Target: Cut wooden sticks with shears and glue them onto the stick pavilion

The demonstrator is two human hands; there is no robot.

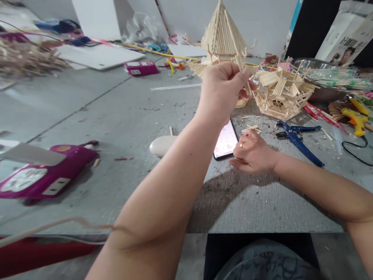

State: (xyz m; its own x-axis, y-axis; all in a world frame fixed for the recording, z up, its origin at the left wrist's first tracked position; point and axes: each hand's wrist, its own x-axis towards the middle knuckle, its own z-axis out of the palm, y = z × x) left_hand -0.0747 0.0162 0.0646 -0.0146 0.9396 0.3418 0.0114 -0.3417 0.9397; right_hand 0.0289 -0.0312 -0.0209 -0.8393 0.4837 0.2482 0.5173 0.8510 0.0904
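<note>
Table: a wide grey surface [134, 116] fills most of the view, scattered with crumbs and scraps.
Stick tower: a model [221, 35] of pale wooden sticks with a tall pointed roof stands upright at the far middle, its lower part mostly behind the raised left hand.
Second stick model: a lower, many-sided frame [281, 93] sits just right of the tower, several sticks poking up from its top.
Metal bowl: a round bowl [317, 91] behind the second model, with clear packets [335, 79] lying across its top.
Purple power strips: one [65, 167] near the left edge, a second [141, 69] farther back.
Left hand: raised in front of the tower, this hand [223, 87] pinches a few thin sticks between thumb and fingers; whether they touch the tower cannot be told.
Right hand: low by the table, this hand [253, 151] wears a ring and has its fingers curled inward beside the phone; whether it grips anything cannot be told.
Blue pliers: they lie with handles apart [303, 142], right of that hand.
Phone: screen lit [225, 140], partly covered by the left forearm.
Glue gun: yellow [357, 116], at the far right.
Loose sticks: a small crossed pile [251, 128] just beyond the right hand.
Held sticks: short, pale and slanting [248, 88], in the left hand's fingers.
</note>
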